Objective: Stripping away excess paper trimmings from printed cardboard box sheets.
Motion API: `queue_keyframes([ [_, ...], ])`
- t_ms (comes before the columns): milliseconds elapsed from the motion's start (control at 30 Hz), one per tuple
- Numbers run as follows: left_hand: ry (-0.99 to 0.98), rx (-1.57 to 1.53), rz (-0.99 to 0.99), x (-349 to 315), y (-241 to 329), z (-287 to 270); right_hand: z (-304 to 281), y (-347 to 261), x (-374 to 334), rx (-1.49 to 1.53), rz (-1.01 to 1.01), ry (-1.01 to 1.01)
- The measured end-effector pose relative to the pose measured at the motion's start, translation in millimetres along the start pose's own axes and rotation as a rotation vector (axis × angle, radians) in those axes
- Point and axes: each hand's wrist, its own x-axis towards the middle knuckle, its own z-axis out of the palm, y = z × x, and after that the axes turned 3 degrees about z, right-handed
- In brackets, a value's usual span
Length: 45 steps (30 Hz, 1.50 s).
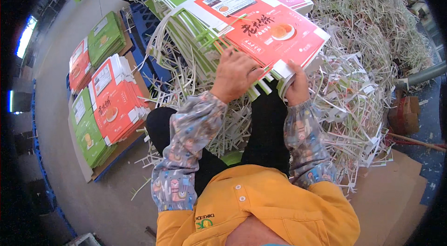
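Observation:
In front of me lies a tall stack of printed cardboard box sheets (260, 32), red on top, with green and pink ones behind. Green and white waste strips (198, 43) stick out along its left side. My left hand (236, 74) is at the front left corner of the red sheets, fingers curled against the edge; what lies under them is hidden. At the front edge my right hand (298, 87) is closed on a white and green sheet end (283, 70), thumb on top. Short cut strips (261, 87) hang between the two hands.
Several stacks of red and green sheets (112, 99) rest on cardboard at the left. A blue pallet (144, 27) shows beneath the main stack. A large heap of shredded paper strips (356, 36) fills the right. A brown carton (404, 113) and a grey pipe (426, 74) are beyond it.

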Motion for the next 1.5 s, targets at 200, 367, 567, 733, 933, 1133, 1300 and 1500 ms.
queue_keyframes([
  [200,-0.466,0.025,-0.099,-55,-19,22,11,16,1,0.369,0.107,0.115],
  [367,-0.473,0.261,-0.17,-98,-47,17,36,39,-6,0.333,-0.011,0.064],
  [567,0.049,-0.968,-1.122,-52,-20,5,32,76,-10,0.322,0.127,0.125],
  [733,0.041,-0.975,-1.051,-68,-16,22,41,88,-9,0.315,0.165,0.197],
  [933,-0.042,-0.936,-1.158,-76,-20,28,37,100,-6,0.395,0.138,0.22],
  [1133,-0.112,-0.632,-0.821,-84,-35,15,10,110,12,0.343,-0.027,0.282],
  [1300,-0.288,0.16,-0.791,-136,-94,-57,0,87,14,0.396,0.022,0.3],
  [1500,-0.373,0.873,-0.8,-174,-125,-99,13,78,4,0.327,0.008,0.302],
])
